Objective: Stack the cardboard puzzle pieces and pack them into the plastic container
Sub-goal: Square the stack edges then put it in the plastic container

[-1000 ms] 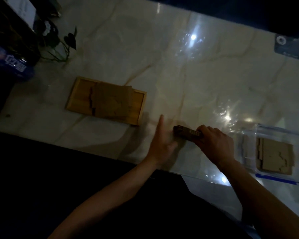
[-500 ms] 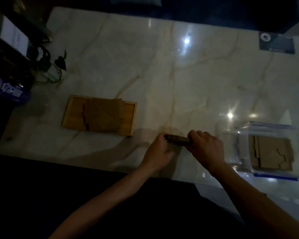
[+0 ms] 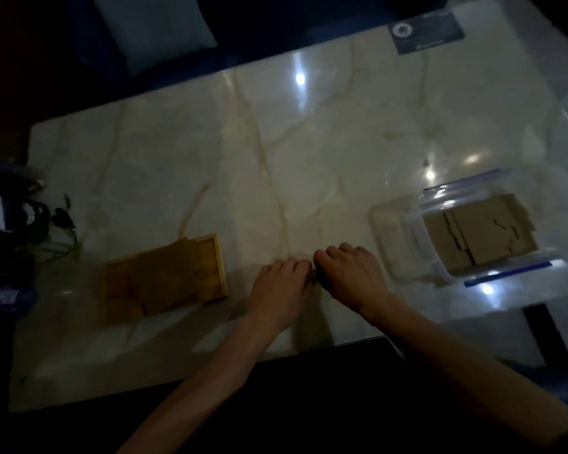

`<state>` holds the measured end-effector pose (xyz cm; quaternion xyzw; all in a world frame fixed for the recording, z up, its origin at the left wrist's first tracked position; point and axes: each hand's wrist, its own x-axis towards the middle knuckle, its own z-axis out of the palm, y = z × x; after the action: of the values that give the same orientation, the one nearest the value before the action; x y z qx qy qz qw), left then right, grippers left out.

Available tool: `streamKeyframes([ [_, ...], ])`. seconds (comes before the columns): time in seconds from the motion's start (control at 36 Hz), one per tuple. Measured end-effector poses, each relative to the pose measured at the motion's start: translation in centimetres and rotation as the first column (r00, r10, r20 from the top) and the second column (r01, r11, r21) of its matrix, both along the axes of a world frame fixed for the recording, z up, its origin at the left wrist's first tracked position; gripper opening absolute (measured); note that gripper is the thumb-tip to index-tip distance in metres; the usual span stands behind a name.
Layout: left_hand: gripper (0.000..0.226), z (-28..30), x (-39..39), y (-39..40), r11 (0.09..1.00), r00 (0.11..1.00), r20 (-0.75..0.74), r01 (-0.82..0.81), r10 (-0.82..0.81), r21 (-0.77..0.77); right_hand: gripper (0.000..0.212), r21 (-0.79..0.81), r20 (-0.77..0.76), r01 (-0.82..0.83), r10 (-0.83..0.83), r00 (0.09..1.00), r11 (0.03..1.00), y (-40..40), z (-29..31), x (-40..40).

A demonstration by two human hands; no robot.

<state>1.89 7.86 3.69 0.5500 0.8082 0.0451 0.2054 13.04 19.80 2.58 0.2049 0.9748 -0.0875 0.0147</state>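
My left hand and my right hand meet over a small stack of cardboard puzzle pieces on the marble table near its front edge. Both hands curl round the stack, which is almost fully hidden between them. To the right stands a clear plastic container with several brown cardboard pieces lying flat inside. Left of my hands lies a wooden puzzle tray with more cardboard pieces in it.
A small plant and a dark object stand at the table's left edge. A dark card lies at the far right corner. A cushion sits beyond the table. The table's front edge runs just under my wrists.
My left hand went from flat against the stack's end to curled round it, and both hands have closed together. The camera view has shifted, so the tray and container appear elsewhere.
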Motion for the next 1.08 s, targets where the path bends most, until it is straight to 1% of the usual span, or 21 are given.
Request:
streamKeyframes([
  [0.06,0.023,-0.1,0.1,0.5,0.999,1.0,-0.017,-0.024,0.023,-0.025,0.021,-0.069,-0.012,0.008,-0.009,1.0,0.998,0.3,0.1,0.0],
  [0.11,0.025,-0.2,0.0,0.6,0.999,0.998,-0.054,-0.023,0.021,-0.027,0.043,-0.209,-0.024,0.031,-0.037,0.999,0.978,0.7,0.4,0.4],
  [0.17,0.026,-0.3,-0.1,0.5,1.0,0.997,-0.081,0.002,-0.004,-0.028,0.069,-0.437,-0.084,0.101,-0.153,0.985,0.894,0.9,0.9,1.3],
  [0.19,0.026,-0.4,-0.2,0.4,1.0,0.996,-0.087,0.014,-0.017,-0.028,0.077,-0.592,-0.126,0.148,-0.273,0.954,0.792,1.0,1.2,1.9],
  [0.22,0.027,-0.5,-0.2,0.3,1.0,0.996,-0.091,0.02,-0.022,-0.024,0.083,-0.737,-0.153,0.185,-0.426,0.892,0.65,0.9,1.5,2.5],
  [0.28,0.025,-0.6,-0.2,0.1,1.0,0.995,-0.101,0.016,-0.018,-0.018,0.087,-0.907,-0.124,0.209,-0.706,0.697,0.366,0.6,1.9,4.1],
  [0.31,0.024,-0.7,-0.1,0.0,1.0,0.994,-0.109,0.012,-0.014,-0.013,0.087,-0.939,-0.093,0.21,-0.79,0.606,0.271,0.3,1.9,5.0],
  [0.36,0.024,-0.9,0.0,0.0,1.0,0.992,-0.126,0.007,-0.006,0.003,0.086,-0.964,-0.046,0.207,-0.869,0.493,0.168,-0.2,2.1,6.4],
  [0.44,0.026,-1.0,-0.1,0.1,1.0,0.993,-0.12,0.006,-0.003,0.019,0.088,-0.974,0.014,0.213,-0.916,0.401,0.078,-1.2,2.0,7.4],
  [0.5,0.027,-1.0,-0.3,0.1,1.0,0.994,-0.104,0.025,-0.023,0.019,0.089,-0.972,0.062,0.234,-0.93,0.363,0.026,-1.7,1.6,7.4],
  [0.56,0.027,-1.0,-0.3,0.1,0.999,0.994,-0.105,0.034,-0.031,0.028,0.09,-0.965,0.106,0.262,-0.927,0.36,-0.009,-1.9,1.1,7.2],
  [0.61,0.026,-1.0,-0.1,0.0,0.999,0.993,-0.113,0.026,-0.022,0.041,0.092,-0.959,0.12,0.283,-0.921,0.369,-0.012,-2.1,0.4,6.8],
  [0.72,0.025,-0.9,0.0,0.0,0.999,0.993,-0.115,0.022,-0.017,0.046,0.101,-0.957,0.118,0.288,-0.934,0.337,-0.017,-3.0,-0.6,5.3],
  [0.75,0.025,-0.9,0.0,-0.1,0.999,0.993,-0.113,0.022,-0.017,0.045,0.103,-0.957,0.125,0.291,-0.922,0.367,-0.014,-3.3,-0.9,4.8],
  [0.83,0.025,-0.9,0.0,-0.2,0.999,0.993,-0.112,0.024,-0.02,0.038,0.103,-0.96,0.127,0.278,-0.811,0.57,0.045,-4.6,-1.9,3.8],
  [0.86,0.025,-0.9,-0.1,-0.3,0.999,0.993,-0.114,0.025,-0.021,0.036,0.103,-0.958,0.12,0.278,-0.792,0.599,0.064,-4.7,-2.1,3.8],
  [0.89,0.026,-0.9,0.0,-0.3,0.999,0.993,-0.118,0.028,-0.024,0.034,0.102,-0.956,0.126,0.289,-0.808,0.575,0.057,-4.5,-2.2,3.9],
  [0.94,0.026,-0.9,0.1,-0.4,0.999,0.991,-0.127,0.035,-0.031,0.031,0.101,-0.949,0.168,0.313,-0.902,0.398,-0.039,-4.0,-2.2,4.2],
  [0.97,0.026,-0.9,0.2,-0.5,0.999,0.991,-0.128,0.035,-0.031,0.032,0.099,-0.946,0.184,0.315,-0.926,0.33,-0.075,-4.0,-2.2,4.2],
  [1.0,0.026,-0.9,0.3,-0.5,0.999,0.991,-0.131,0.034,-0.029,0.035,0.094,-0.949,0.181,0.304,-0.929,0.324,-0.079,-4.0,-2.2,4.1],
  [1.08,0.024,-0.8,0.3,-0.5,0.999,0.99,-0.144,0.016,-0.01,0.038,0.086,-0.969,0.131,0.245,-0.848,0.514,-0.001,-4.6,-2.5,3.6],
])
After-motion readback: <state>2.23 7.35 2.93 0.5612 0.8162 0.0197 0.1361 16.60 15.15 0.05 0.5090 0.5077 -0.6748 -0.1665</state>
